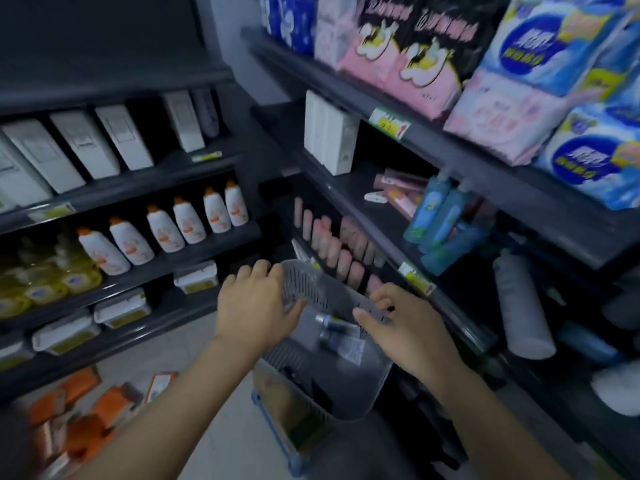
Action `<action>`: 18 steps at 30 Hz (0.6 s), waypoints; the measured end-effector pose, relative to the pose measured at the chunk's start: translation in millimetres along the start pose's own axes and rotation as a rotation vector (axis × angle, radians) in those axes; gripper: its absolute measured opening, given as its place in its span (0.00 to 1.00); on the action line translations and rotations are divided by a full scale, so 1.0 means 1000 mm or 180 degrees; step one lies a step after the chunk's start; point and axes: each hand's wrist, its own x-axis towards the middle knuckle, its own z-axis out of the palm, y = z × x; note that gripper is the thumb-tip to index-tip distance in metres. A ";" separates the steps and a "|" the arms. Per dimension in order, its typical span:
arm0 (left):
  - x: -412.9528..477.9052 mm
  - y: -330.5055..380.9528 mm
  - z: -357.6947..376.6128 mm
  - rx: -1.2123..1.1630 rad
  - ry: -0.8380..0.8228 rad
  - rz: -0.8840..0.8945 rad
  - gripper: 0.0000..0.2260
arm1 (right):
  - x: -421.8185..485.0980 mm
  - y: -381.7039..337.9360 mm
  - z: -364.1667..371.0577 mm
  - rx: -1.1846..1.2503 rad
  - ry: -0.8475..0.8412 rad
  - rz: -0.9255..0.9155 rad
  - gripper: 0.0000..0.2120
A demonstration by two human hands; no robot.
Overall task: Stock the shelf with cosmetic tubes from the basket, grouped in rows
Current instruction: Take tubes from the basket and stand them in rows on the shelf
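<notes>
Clearly one grey perforated basket [346, 389] sits at the centre of the view, tilted and held between two hands. The left hand [252, 306] has its fingers curled over the far left rim. The right hand [408, 327] clasps the right rim, with its thumb inside and its fingers bent over the edge.

In the bottom of the basket lie the cosmetic tubes [334, 323], dark with a silver cap. At least two show, but blur keeps the exact count from being told. Just beyond the basket, pink tubes [334, 251] stand in two rows on the dark shelf [464, 327]. The nearer row runs to about eight. The back row is dim and the basket rim covers its near end.

To the left, six white bottles [162, 230] with orange caps stand in one line, and above them are about six white boxes [79, 143], the leftmost cut off by the frame. On the right, two or three blue bottles [436, 209] lean together, smeared by motion. One large white bottle [519, 306] lies on its side below them.

Under the basket a blue-framed crate [273, 420] is mostly hidden, and its contents are unclear.
</notes>
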 end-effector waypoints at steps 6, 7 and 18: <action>0.028 -0.011 0.084 -0.0071 -0.0753 -0.0212 0.26 | 0.058 0.032 0.070 -0.0104 -0.0611 0.0243 0.12; 0.033 -0.012 0.098 -0.0053 -0.0879 -0.0254 0.26 | 0.068 0.040 0.083 -0.0128 -0.0720 0.0290 0.12; 0.073 0.006 0.250 0.0061 -0.1905 -0.0560 0.22 | 0.162 0.132 0.190 -0.0338 -0.1823 0.0868 0.25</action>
